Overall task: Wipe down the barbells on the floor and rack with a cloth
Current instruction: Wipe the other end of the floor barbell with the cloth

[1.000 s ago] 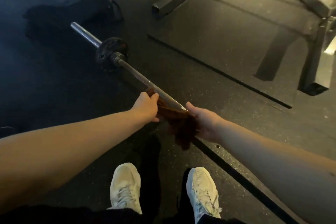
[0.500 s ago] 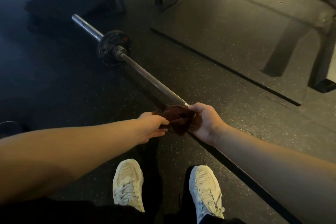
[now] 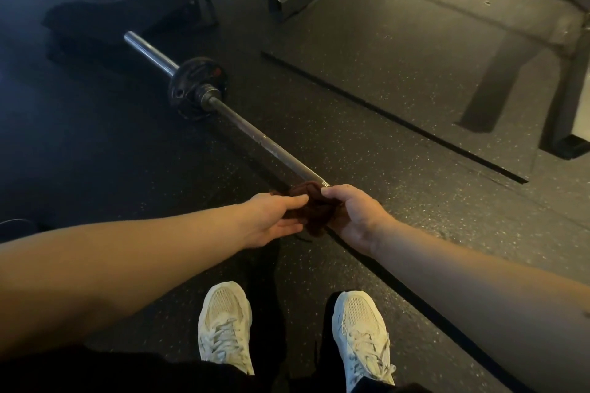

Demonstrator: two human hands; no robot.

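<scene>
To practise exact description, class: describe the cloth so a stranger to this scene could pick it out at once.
Find the barbell lying on the dark floor and follow its shaft from the black weight plate towards the white shoes. Where the shaft disappears, the cloth sits bunched between the left hand and right hand. Only it is reddish-brown.

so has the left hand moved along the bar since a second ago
Yes. The left hand has drawn back along the barbell, away from the weight plate and nearer the person, and now holds the cloth.
</scene>
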